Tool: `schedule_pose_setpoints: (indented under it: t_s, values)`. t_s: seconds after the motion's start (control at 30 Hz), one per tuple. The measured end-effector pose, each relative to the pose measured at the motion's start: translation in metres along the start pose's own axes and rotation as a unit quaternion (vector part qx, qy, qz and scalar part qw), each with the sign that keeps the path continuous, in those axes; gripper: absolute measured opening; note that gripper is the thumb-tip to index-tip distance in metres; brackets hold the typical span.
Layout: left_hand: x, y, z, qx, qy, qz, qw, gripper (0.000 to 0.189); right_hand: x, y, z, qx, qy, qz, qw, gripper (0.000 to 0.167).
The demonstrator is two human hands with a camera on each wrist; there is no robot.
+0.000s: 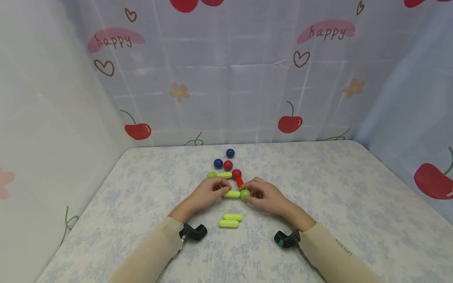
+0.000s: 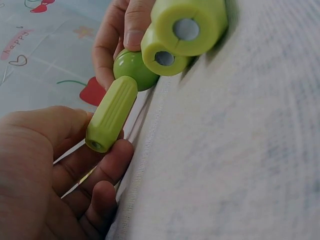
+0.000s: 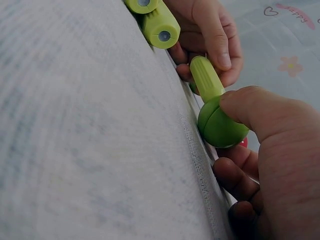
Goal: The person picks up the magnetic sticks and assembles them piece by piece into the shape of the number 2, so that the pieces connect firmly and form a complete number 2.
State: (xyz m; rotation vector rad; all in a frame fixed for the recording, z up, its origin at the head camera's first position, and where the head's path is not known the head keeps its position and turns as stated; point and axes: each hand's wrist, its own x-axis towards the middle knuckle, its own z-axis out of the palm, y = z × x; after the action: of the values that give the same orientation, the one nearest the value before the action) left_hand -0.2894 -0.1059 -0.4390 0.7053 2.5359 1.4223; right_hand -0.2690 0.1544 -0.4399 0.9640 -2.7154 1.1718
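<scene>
Between thumb and fingers, my left hand (image 1: 205, 193) pinches the free end of a yellow-green magnetic rod (image 1: 232, 194) (image 2: 111, 114). The rod's other end touches a green ball (image 1: 245, 194) (image 3: 222, 124), which my right hand (image 1: 268, 196) grips with thumb and fingers. Behind that ball a red rod (image 1: 239, 181) runs up to a red ball (image 1: 236, 173); its near end is partly hidden by my right fingers. From the red ball another yellow-green rod (image 1: 224, 175) leads left to a second green ball (image 1: 211, 175).
Two loose yellow-green rods (image 1: 228, 223) lie side by side nearer me. Beyond the joined pieces are two blue balls (image 1: 218, 163) (image 1: 230, 153) and a loose red ball (image 1: 228, 165). A printed curtain (image 1: 240, 86) hangs at the table's back edge.
</scene>
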Motion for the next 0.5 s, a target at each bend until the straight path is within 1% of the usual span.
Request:
schedule_pose_setpoints:
  t_s: [0.23,0.33,0.5]
  values:
    - [-0.0004,0.0024,-0.0023,0.003,0.014,0.005,0.9999,0.015,0.0006,-0.0005,-0.0008,-0.006,0.0,-0.002,1.0,0.03]
    - [0.0012,0.0018,-0.0022,0.007,0.03,0.006,0.9995,0.015,0.0008,0.0002,-0.0008,-0.006,0.002,-0.002,1.0,0.03]
    - [0.003,-0.0012,0.0009,0.004,0.059,-0.003,0.9983,0.014,0.0,0.0003,-0.0002,-0.004,0.001,0.0,1.0,0.029]
